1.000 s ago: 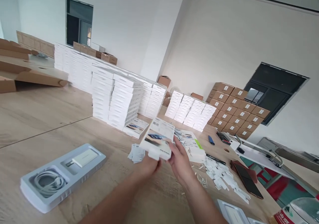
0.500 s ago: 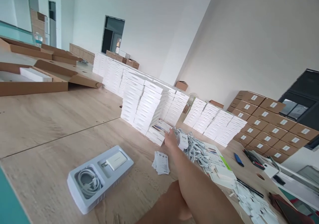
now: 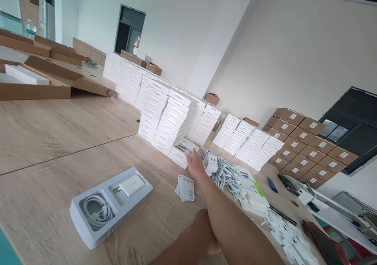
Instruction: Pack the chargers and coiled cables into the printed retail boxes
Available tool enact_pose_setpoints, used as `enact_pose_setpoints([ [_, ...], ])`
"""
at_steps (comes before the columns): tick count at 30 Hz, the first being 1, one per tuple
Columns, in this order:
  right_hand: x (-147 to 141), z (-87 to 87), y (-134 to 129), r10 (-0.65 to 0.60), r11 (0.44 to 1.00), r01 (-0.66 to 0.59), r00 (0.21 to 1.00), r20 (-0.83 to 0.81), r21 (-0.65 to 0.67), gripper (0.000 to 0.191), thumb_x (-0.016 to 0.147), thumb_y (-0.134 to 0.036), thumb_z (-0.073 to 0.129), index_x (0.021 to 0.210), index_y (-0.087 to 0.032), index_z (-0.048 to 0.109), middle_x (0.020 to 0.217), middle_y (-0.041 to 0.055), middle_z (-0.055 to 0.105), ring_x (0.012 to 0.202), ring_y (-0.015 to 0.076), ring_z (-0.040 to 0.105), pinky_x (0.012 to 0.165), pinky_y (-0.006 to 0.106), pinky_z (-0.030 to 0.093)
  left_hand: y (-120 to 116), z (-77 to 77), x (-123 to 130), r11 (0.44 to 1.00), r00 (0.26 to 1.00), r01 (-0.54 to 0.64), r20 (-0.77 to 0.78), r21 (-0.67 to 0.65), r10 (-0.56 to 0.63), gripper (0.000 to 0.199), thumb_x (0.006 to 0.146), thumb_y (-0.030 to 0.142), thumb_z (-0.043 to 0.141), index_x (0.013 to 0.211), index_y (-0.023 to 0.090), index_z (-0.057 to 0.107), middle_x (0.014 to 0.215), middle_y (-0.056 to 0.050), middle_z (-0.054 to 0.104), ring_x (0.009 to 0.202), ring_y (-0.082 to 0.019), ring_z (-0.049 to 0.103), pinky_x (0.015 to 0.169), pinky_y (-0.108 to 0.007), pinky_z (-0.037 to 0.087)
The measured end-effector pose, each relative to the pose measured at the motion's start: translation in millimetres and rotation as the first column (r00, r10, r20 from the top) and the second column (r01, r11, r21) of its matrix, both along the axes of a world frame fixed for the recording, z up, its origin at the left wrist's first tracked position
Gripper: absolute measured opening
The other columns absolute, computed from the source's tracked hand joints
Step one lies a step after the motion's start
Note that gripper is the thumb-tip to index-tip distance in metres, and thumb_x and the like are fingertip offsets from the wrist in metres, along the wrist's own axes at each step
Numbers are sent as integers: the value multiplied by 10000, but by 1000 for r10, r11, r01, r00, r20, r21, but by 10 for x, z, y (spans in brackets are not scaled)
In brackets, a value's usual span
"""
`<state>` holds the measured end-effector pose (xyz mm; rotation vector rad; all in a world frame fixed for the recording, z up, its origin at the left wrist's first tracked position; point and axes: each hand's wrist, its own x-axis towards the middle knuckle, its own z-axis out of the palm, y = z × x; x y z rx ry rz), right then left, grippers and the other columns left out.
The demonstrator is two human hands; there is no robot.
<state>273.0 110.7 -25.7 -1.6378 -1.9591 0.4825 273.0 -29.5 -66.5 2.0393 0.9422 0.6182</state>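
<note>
Wood-look surface (image 3: 73, 147) fills the lower part of the rm, pale walls behind; stacks of white boxes (image 3: 165, 115) stand along it, w/ labelled brown cartons (image 3: 306, 149) piled far R. Pic-top box (image 3: 183, 146) lies at the foot of the nearest stack, right at the fingertips of the R hand (image 3: 194, 164), which overlaps its R edge. Leaflets (image 3: 186, 189) lie just this side of that hand; cables (image 3: 226, 174) are heaped close on its R. Tray (image 3: 123, 214) sits well off to the L, holding a charger (image 3: 132, 185) and a coiled cable (image 3: 103, 216).

Writing: fine print on leaflets, carton labels and box top, all too small to read; no brand legible. R grip: arm outstretched, fingers at the box edge, prob. touching; can't tell how far open or if it has hold. L hand (image 3: 202, 229) mostly hidden under R forearm, so its grip can't be told either.
</note>
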Motion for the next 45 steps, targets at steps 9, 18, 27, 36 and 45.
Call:
enact_pose_setpoints([
  [9,1299,466,-352,-227,957,190,961,156,218,555,921,-229,400,1475,-207,413,1471,85,495,1327,206,488,1090,328,392,71,72,26,989,938,-40,-335,146,87,280,795,232,534,986,143,717,971,-208,743,954,-405,693,782,-496,527],
  [18,2557,-120,-844,-397,909,403,762,511,105,685,693,-27,564,1364,-164,558,1397,150,578,1317,310,500,1103,462,318,119,65,12,987,958,-72,-266,146,110,201,769,246,539,873,191,701,920,-169,740,906,-351,682,745,-416,474],
  [27,2608,157,-1325,-606,789,436,666,434,433,440,983,-175,300,1182,-127,690,1111,195,714,1092,328,616,962,447,388,182,252,-47,974,985,-163,34,-159,170,498,851,611,432,889,165,652,807,-126,723,762,-291,686,645,-337,468],
  [36,1627,80,-2228,340,764,-428,903,263,483,237,919,-275,595,1128,-319,699,1098,47,733,965,242,651,934,423,465,313,455,-258,629,712,219,563,-746,420,504,611,293,719,1075,116,638,812,-89,757,730,-269,711,671,-344,547],
  [45,2120,-122,-1975,-163,969,190,972,-169,161,483,944,-246,462,1423,-191,498,1396,124,556,1307,274,491,1085,432,405,110,495,-165,559,870,324,472,-763,141,550,532,120,764,1076,146,686,765,-37,763,635,-224,695,583,-285,520],
])
